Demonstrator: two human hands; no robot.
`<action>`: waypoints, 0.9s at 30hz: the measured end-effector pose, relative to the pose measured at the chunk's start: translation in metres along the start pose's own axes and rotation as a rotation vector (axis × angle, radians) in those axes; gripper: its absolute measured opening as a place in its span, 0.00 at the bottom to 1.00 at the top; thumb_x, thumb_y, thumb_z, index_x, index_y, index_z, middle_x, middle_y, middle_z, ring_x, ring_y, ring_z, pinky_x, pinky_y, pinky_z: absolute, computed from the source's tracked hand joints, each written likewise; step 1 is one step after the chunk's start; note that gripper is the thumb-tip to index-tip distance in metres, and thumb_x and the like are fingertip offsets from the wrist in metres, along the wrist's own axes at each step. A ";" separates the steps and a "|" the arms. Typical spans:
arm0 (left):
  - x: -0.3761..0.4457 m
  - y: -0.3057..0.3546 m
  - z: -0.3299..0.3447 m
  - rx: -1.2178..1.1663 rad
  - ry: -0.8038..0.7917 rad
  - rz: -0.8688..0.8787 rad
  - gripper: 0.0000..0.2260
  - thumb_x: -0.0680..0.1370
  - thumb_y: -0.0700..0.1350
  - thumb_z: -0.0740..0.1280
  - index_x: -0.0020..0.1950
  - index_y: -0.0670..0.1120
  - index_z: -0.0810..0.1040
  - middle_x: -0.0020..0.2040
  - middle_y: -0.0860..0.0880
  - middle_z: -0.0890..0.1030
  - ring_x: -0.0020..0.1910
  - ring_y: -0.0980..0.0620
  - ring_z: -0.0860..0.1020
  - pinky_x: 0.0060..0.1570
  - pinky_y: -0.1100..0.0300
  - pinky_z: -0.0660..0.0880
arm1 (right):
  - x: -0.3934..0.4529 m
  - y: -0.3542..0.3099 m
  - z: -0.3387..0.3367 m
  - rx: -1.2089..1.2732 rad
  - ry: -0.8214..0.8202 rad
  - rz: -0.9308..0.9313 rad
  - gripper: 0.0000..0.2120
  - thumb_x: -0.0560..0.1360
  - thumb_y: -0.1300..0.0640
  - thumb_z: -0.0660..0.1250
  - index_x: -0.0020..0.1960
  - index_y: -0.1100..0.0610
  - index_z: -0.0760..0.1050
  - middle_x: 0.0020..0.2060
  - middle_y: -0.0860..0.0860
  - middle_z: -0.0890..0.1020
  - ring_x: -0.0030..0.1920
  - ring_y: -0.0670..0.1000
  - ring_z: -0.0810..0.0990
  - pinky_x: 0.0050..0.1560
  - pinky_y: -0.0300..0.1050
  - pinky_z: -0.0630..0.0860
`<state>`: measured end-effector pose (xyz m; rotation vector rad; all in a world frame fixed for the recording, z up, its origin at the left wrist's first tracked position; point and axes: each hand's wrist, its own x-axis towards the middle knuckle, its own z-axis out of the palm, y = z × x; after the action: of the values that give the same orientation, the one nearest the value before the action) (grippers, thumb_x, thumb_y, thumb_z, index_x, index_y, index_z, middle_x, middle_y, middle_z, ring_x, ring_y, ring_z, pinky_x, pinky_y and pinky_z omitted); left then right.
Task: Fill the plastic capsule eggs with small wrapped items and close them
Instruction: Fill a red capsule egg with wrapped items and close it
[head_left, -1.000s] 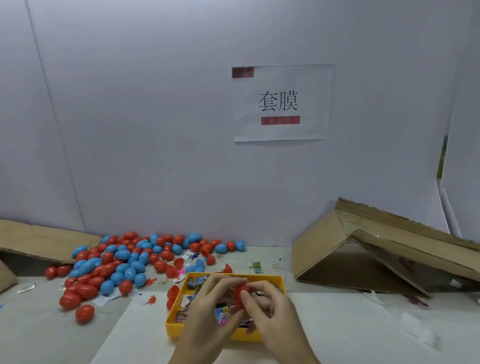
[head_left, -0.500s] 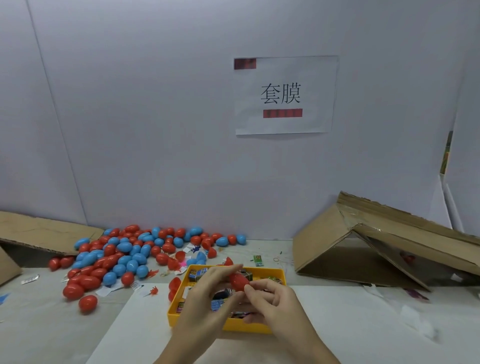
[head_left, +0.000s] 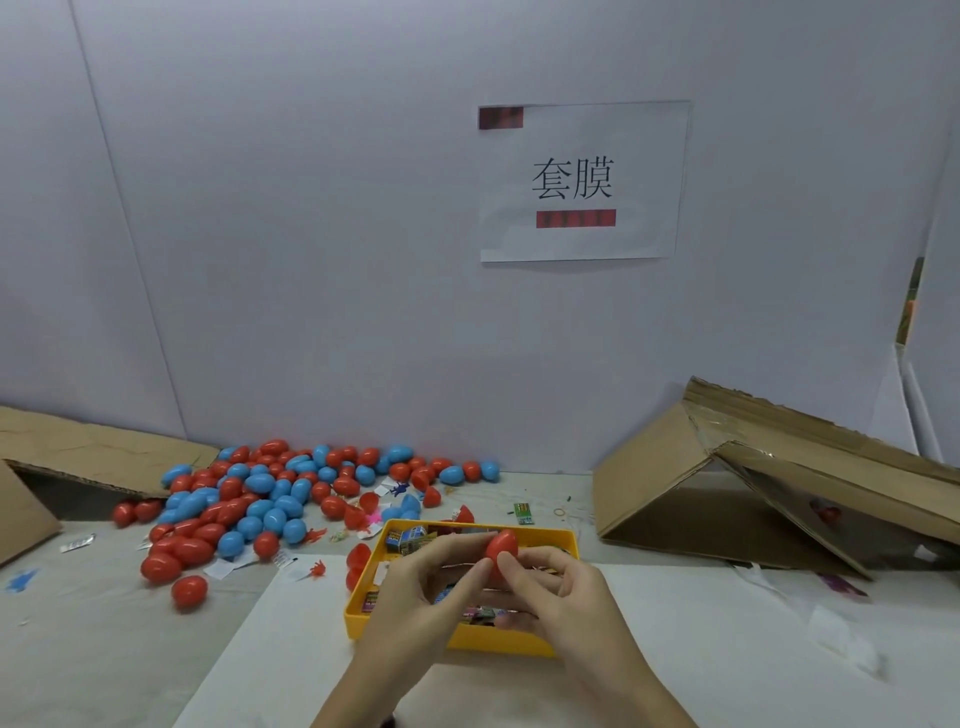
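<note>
Above the yellow tray (head_left: 363, 621) at the table's near edge, the left hand (head_left: 415, 597) and right hand (head_left: 558, 597) pinch a red capsule egg (head_left: 501, 545), apparently closed, which is probably light, rigid and slippery, so grip across its two halves.

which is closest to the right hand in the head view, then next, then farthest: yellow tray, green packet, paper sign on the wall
From the right hand:
1. Yellow tray, directly under the hand.
2. Green packet, on the table just behind the tray.
3. Paper sign, high on the wall.
</note>
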<state>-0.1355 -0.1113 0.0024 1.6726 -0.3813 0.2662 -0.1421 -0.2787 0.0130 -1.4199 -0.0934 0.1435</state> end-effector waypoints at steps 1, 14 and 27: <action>-0.001 0.001 0.000 -0.001 -0.026 -0.016 0.13 0.75 0.48 0.72 0.59 0.58 0.83 0.55 0.58 0.85 0.57 0.57 0.83 0.52 0.66 0.79 | 0.000 0.001 0.000 -0.013 0.004 -0.001 0.23 0.71 0.48 0.75 0.60 0.60 0.76 0.47 0.54 0.89 0.48 0.55 0.89 0.43 0.45 0.85; 0.004 -0.008 -0.010 0.220 0.072 -0.002 0.19 0.77 0.40 0.74 0.66 0.53 0.79 0.54 0.56 0.84 0.54 0.56 0.82 0.56 0.58 0.81 | 0.006 0.011 -0.005 -0.338 0.043 -0.181 0.12 0.82 0.48 0.63 0.53 0.55 0.79 0.39 0.52 0.87 0.39 0.53 0.87 0.39 0.46 0.83; 0.010 -0.016 -0.031 0.302 0.170 -0.076 0.15 0.85 0.42 0.59 0.72 0.48 0.73 0.60 0.48 0.80 0.59 0.50 0.79 0.63 0.51 0.77 | 0.035 0.006 -0.023 -1.082 0.127 -0.370 0.06 0.81 0.54 0.69 0.52 0.50 0.85 0.45 0.41 0.83 0.46 0.40 0.79 0.48 0.33 0.76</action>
<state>-0.1189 -0.0802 -0.0045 1.9391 -0.1538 0.4231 -0.1041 -0.2946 0.0026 -2.4486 -0.3637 -0.3636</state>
